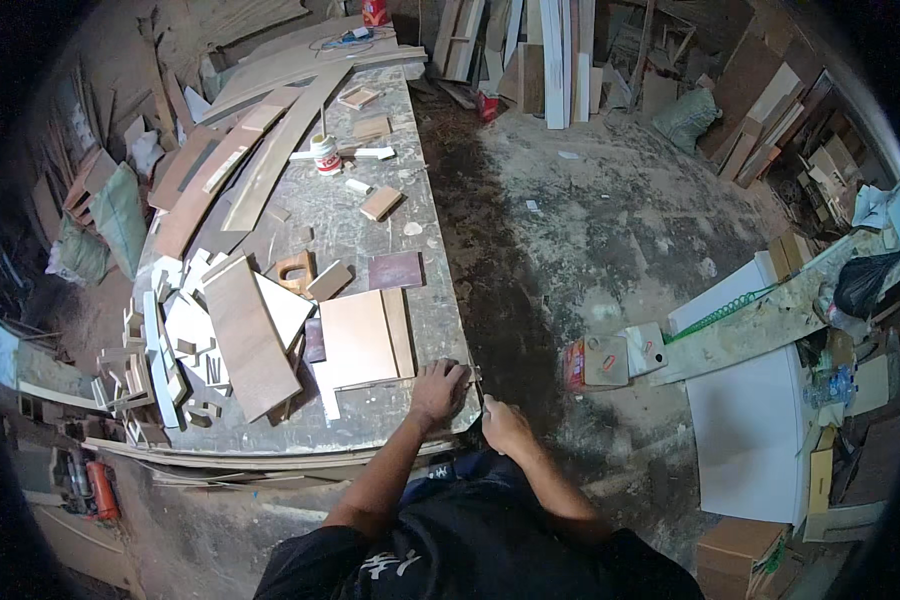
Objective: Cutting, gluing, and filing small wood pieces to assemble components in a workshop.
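At the right edge of the workbench (pixel 435 330), my left hand (pixel 440 388) presses down with its fingers curled. A small pale bit shows past its fingertips; the rest of what it holds is hidden. Just beyond the edge my right hand (pixel 507 428) is closed, thumb toward the bench. Something thin and dark shows between it and the bench edge, too small to name. Left of my left hand lie a pale square board (pixel 355 340) and a narrow brown strip (pixel 399 330). A maroon sheet (pixel 396 269) rests beyond them.
A long brown board (pixel 250 340) lies over white offcuts (pixel 185 325). Near it is a wooden saw handle (pixel 295 270). A white glue tub (pixel 325 155) and long planks (pixel 290 140) are farther back. Cardboard boxes (pixel 605 360) and a white panel (pixel 745 430) stand to the right.
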Demonstrator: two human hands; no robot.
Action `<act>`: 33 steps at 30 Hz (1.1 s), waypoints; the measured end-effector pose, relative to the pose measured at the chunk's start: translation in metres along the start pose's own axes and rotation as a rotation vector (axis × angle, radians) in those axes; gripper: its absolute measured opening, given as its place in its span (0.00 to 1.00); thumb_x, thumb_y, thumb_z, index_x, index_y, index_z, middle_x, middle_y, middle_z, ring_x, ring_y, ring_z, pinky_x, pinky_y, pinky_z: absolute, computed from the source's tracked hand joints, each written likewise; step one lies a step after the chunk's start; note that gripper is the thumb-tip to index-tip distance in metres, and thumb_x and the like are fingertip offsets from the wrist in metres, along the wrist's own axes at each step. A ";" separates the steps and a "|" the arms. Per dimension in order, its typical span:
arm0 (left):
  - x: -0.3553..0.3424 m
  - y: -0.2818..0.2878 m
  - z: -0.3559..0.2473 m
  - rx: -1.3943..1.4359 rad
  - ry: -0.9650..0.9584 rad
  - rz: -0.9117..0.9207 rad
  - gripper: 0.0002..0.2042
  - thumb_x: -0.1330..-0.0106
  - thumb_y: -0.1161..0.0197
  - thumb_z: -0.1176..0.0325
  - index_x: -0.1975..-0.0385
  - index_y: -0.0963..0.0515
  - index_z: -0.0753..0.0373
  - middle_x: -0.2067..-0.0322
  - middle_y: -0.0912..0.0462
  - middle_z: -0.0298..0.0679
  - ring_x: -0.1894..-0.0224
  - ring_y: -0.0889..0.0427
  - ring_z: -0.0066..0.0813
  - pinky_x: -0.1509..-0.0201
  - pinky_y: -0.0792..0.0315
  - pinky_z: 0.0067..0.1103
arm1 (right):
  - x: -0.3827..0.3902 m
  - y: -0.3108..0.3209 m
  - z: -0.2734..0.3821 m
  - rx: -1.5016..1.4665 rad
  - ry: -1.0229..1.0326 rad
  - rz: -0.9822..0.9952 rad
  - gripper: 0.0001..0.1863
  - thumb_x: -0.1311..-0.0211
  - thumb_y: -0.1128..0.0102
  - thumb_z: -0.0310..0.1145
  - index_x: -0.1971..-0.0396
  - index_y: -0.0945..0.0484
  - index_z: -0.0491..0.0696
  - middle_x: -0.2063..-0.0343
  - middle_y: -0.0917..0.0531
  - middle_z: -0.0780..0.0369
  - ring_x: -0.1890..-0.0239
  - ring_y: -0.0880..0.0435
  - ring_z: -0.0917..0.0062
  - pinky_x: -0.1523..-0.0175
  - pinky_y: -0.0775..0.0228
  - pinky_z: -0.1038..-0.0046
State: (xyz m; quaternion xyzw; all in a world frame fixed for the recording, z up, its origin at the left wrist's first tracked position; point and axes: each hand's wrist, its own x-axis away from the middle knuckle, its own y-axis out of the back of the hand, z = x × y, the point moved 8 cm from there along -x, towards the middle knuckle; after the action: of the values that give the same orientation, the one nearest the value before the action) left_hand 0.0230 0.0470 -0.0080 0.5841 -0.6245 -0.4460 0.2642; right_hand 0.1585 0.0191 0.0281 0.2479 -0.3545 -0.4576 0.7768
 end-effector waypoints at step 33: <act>-0.004 -0.015 0.029 0.215 0.055 0.012 0.20 0.49 0.33 0.59 0.57 0.23 0.58 0.61 0.25 0.51 0.56 0.28 0.53 0.50 0.33 0.40 | -0.046 0.009 0.013 0.212 -0.027 0.072 0.14 0.47 0.51 0.28 0.67 0.19 0.38 0.64 0.20 0.41 0.57 0.20 0.47 0.51 0.28 0.53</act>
State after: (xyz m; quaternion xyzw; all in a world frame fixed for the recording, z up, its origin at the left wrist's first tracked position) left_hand 0.0065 0.0593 -0.0334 0.6175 -0.6648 -0.3587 0.2194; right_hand 0.1376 0.0633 0.0277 0.3096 -0.4199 -0.3926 0.7574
